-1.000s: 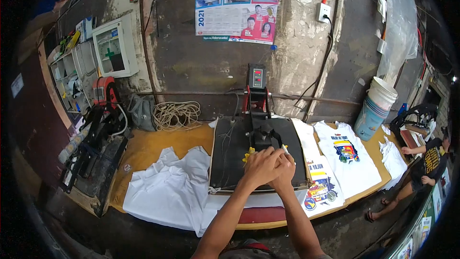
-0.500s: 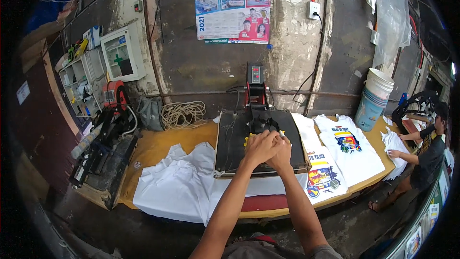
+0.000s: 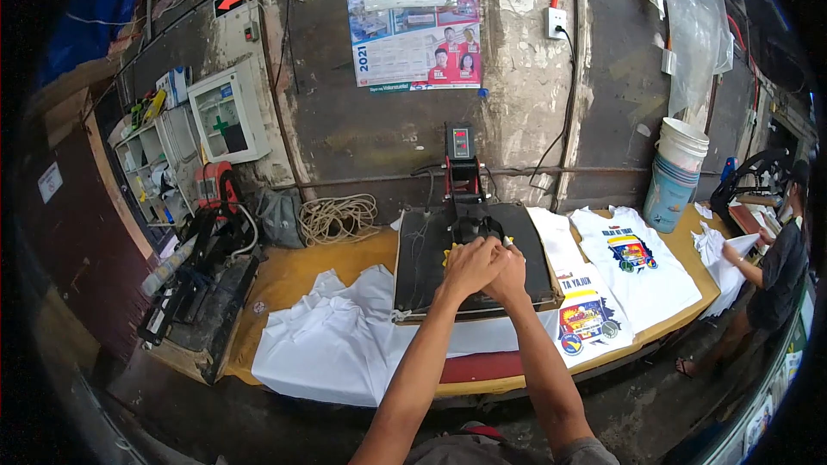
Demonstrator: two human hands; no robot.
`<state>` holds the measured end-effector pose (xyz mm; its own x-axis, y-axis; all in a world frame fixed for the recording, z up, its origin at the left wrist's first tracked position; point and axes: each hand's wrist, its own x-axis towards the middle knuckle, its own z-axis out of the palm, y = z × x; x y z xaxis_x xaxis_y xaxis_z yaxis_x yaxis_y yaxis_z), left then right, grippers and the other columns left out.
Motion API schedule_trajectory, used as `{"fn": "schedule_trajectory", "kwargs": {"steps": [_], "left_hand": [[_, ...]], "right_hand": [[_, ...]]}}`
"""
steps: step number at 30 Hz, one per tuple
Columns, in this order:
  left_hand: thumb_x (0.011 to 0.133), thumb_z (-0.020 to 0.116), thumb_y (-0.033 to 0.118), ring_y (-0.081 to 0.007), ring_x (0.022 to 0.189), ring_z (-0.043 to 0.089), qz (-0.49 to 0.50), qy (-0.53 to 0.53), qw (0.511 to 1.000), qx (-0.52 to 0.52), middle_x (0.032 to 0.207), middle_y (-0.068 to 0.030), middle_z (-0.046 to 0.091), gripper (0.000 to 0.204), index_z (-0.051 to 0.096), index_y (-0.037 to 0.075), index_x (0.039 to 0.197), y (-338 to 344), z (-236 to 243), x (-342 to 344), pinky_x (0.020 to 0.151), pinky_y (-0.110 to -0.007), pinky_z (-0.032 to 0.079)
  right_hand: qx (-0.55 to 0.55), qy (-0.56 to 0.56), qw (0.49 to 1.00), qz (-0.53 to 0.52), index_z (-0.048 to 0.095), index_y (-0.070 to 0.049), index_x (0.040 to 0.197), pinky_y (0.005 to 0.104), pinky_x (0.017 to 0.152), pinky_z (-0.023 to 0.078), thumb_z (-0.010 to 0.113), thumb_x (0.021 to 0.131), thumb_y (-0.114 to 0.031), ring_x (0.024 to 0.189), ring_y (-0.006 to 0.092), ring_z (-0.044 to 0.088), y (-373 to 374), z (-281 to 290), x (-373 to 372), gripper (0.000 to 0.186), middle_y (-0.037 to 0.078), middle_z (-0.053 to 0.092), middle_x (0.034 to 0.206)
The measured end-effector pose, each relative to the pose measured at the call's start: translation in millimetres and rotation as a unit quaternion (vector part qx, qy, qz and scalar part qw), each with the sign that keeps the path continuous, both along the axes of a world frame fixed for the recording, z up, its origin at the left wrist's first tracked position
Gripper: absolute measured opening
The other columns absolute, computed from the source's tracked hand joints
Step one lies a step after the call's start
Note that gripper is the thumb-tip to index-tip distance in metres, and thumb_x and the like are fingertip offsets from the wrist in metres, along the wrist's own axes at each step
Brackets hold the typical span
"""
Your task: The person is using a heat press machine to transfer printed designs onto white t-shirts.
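Note:
A heat press with a flat black top plate (image 3: 422, 267) stands closed in the middle of the table, over white cloth. At its front centre, my left hand (image 3: 471, 265) and my right hand (image 3: 508, 274) are wrapped over the press handle (image 3: 447, 254), whose yellow parts peek out beside the fingers. The two hands overlap, the left lying partly across the right, and most of the grip is hidden beneath them. A small control box (image 3: 461, 145) with a red display rises behind the plate.
White shirts (image 3: 319, 340) lie bunched on the left; printed white shirts (image 3: 633, 250) lie flat on the right, near stacked buckets (image 3: 674, 181). Another press (image 3: 202, 293) and coiled rope (image 3: 338, 219) are farther left. At far right, a person (image 3: 780, 250) handles white cloth.
Both hands keep their hold on the press handle, and the plate stays closed. My view has shifted slightly. The person at the far right has lifted a piece of white material.

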<state>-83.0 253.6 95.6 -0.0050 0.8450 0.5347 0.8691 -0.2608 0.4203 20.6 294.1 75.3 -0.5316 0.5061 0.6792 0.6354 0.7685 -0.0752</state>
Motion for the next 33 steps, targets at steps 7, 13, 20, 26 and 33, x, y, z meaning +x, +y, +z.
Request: {"fn": "schedule_trajectory", "kwargs": {"steps": [7,13,20,26,33], "left_hand": [[0.086,0.059,0.037,-0.0336,0.081,0.062,-0.013,0.009,0.999,0.046,0.086,-0.0123,0.062,0.033,0.061,0.008,0.101,3.9,-5.2,-1.3,0.072,-0.044,0.047],[0.081,0.062,0.031,-0.0316,0.079,0.062,-0.018,0.032,0.994,0.100,0.085,-0.0109,0.059,0.031,0.059,0.009,0.103,9.5,-5.9,-4.4,0.068,-0.042,0.047],[0.081,0.061,0.039,-0.0273,0.081,0.061,-0.027,0.031,0.996,0.076,0.083,-0.0090,0.057,0.036,0.058,0.009,0.101,17.4,0.3,-2.9,0.069,-0.039,0.046],[0.082,0.060,0.040,-0.0237,0.074,0.060,-0.019,0.055,0.997,0.054,0.080,-0.0071,0.057,0.035,0.061,0.008,0.096,22.6,1.2,0.1,0.064,-0.037,0.046],[0.083,0.058,0.038,-0.0255,0.078,0.060,-0.023,0.041,0.998,0.035,0.084,-0.0089,0.057,0.035,0.060,0.007,0.100,17.2,1.1,-1.5,0.068,-0.040,0.046]], "right_hand": [[0.008,0.034,0.999,0.037,0.065,-0.013,0.087,0.0414,0.077,0.045,0.064,0.072,-0.029,0.084,0.0231,0.063,9.3,-7.6,0.6,0.021,0.003,0.066,0.085],[0.051,0.086,0.994,0.053,0.064,-0.013,0.078,0.0390,0.069,0.043,0.062,0.073,-0.025,0.077,0.0218,0.061,22.2,-18.8,-4.4,0.013,0.003,0.063,0.078],[0.055,0.089,0.994,0.025,0.063,-0.015,0.073,0.0321,0.061,0.040,0.061,0.071,-0.022,0.072,0.0173,0.058,32.4,-28.8,-9.6,0.008,0.000,0.061,0.075],[0.103,0.110,0.988,-0.017,0.062,-0.014,0.075,0.0291,0.059,0.042,0.059,0.071,-0.023,0.068,0.0157,0.057,36.2,-38.9,-10.6,0.010,-0.001,0.060,0.074],[0.061,0.076,0.995,-0.021,0.062,-0.014,0.076,0.0306,0.063,0.041,0.060,0.072,-0.028,0.072,0.0162,0.058,30.4,-33.0,-11.0,0.014,0.000,0.060,0.077]]}}
